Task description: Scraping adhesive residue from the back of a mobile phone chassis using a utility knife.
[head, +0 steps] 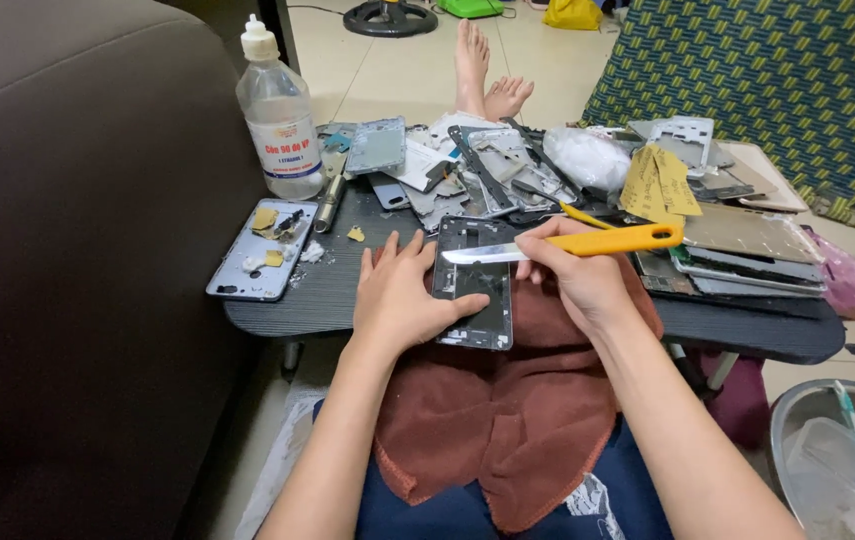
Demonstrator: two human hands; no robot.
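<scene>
A dark phone frame lies at the front edge of the small black table, partly on a brown cloth. My left hand presses flat on the frame's left side, thumb across its lower half. A yellow-handled knife sits in my right hand, its bare blade pointing left and lying across the top of the frame.
A clear plastic bottle stands at the table's back left. A silver phone back lies at the left. Several phone frames and parts pile at the back, screens stack right. A sofa rises left, a metal bowl sits lower right.
</scene>
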